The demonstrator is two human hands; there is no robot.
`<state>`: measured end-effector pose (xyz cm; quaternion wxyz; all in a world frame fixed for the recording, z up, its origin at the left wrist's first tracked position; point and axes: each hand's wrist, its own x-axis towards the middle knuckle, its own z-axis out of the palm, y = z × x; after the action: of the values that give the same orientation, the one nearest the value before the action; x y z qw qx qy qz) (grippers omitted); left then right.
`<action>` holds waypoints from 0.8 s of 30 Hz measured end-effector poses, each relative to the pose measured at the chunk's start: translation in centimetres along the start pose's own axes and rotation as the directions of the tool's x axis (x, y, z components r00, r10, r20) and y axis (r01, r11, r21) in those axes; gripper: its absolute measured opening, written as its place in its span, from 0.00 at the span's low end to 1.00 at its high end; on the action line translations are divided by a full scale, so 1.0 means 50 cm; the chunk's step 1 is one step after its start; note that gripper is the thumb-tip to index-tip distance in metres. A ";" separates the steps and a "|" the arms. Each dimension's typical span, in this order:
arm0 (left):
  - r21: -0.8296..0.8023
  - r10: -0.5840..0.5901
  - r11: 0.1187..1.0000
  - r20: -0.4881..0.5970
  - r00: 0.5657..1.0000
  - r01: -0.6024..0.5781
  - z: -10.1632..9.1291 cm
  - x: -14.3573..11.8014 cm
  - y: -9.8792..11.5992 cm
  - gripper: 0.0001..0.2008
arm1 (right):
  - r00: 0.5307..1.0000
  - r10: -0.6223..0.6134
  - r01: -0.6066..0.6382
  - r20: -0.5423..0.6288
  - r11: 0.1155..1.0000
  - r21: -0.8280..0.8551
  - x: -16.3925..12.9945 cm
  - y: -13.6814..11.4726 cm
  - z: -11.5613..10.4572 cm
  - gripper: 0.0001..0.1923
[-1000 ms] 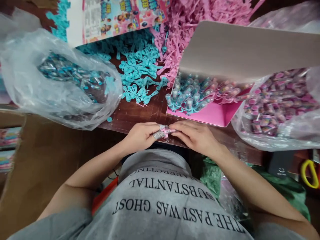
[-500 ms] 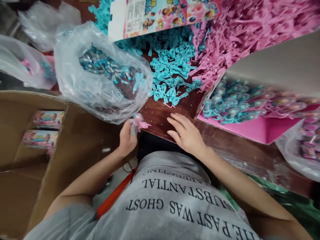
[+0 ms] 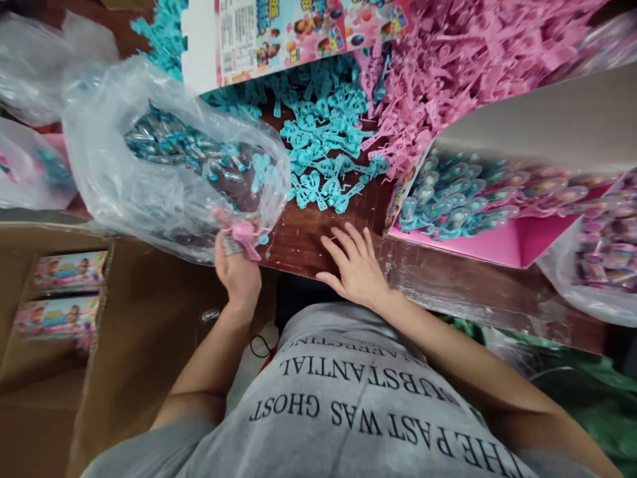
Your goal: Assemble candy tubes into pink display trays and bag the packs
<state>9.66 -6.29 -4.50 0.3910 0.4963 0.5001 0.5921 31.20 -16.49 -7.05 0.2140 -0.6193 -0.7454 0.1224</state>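
Observation:
My left hand is closed around a small pink plastic toy piece with a greyish part by the fingers. It is at the table's front edge, by the near rim of a clear plastic bag. Blue-capped clear tubes and a few teal pieces lie inside that bag. My right hand is empty, its fingers spread over the brown table. Beyond it are loose teal plastic pieces, many of them butterfly-shaped at one end.
At right, an opened box with a pink inside holds rows of teal and pink toys. A pink heap and a printed carton lie behind. A cardboard box stands at left; a bag of pink-capped items is far right.
My left hand has moved left toward the bag, still holding the pink piece, which has turned. My right hand's fingers have spread wider. The whole view has shifted slightly.

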 end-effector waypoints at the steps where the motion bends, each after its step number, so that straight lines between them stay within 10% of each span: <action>1: -0.051 0.017 0.998 -0.103 0.995 -0.022 -0.011 0.014 0.000 0.13 | 0.999 -0.026 0.026 0.024 1.000 0.005 0.006 -0.007 0.010 0.44; 5: -0.102 0.022 0.994 -0.251 0.968 -0.049 -0.039 0.039 0.002 0.14 | 0.979 -0.183 0.174 0.087 0.980 0.102 0.099 -0.054 0.072 0.48; 16: -0.057 -0.073 0.996 -0.097 0.993 0.068 0.018 0.011 0.011 0.13 | 0.916 -0.384 0.383 0.120 0.923 0.035 0.298 -0.099 0.124 0.19; 24: -0.028 -0.025 0.999 -0.102 0.995 0.022 -0.009 0.026 0.040 0.12 | 0.914 -0.396 0.379 0.091 0.911 0.166 0.158 0.046 0.041 0.18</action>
<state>9.01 -5.53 -2.30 0.3786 0.4541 0.5173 0.6187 31.13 -8.16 -8.55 0.2323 -0.4330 -0.8544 0.1691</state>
